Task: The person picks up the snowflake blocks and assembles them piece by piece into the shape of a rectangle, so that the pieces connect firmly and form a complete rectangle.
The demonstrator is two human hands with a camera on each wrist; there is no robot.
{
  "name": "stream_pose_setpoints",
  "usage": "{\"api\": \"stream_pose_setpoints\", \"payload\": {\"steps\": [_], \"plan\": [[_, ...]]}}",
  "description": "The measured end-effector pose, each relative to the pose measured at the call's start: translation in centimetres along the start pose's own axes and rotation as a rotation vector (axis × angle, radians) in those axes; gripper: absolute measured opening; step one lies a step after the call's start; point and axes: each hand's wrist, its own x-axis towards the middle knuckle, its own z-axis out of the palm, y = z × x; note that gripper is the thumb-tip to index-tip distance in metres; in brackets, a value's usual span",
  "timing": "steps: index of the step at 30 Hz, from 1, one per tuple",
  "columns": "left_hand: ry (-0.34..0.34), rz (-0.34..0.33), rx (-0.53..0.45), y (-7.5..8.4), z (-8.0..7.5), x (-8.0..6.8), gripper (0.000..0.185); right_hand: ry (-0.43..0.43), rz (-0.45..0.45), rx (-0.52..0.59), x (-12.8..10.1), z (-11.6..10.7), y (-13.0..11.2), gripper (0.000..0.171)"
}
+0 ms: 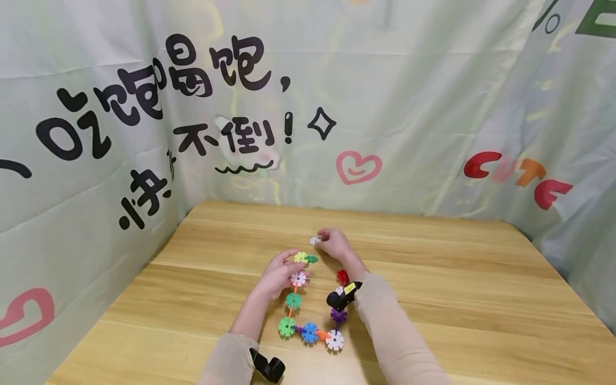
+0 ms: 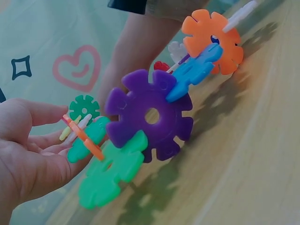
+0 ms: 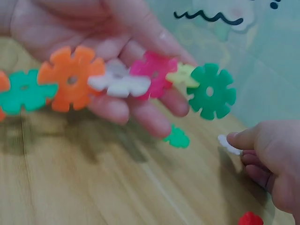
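Note:
My left hand holds one end of a chain of interlocking snowflake discs, near a pink disc and a yellow disc. A dark green disc forms that end, beyond the fingers. From there the chain bends round in a U, through a light green disc, a blue disc and a white corner disc, up to a red disc by the right forearm. Farther back, my right hand pinches a single white disc between thumb and fingers, close over the table.
A loose green disc lies on the wooden table behind the left fingers. Printed cloth hangs along the table's back and sides. Wrist cameras sit on both sleeves; the right one overlaps part of the chain in the head view.

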Motion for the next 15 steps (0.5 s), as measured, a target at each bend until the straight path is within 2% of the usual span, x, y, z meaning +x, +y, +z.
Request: {"api": "stream_pose_setpoints", "payload": {"steps": [6, 15], "plan": [[0.0, -0.005, -0.003, -0.11, -0.23, -0.07, 0.054, -0.018, -0.038, -0.114, 0.08, 0.34, 0.14, 0.039], [-0.001, -0.005, 0.007, 0.13, -0.32, -0.13, 0.054, -0.047, -0.007, -0.186, -0.03, 0.39, -0.31, 0.039]]}}
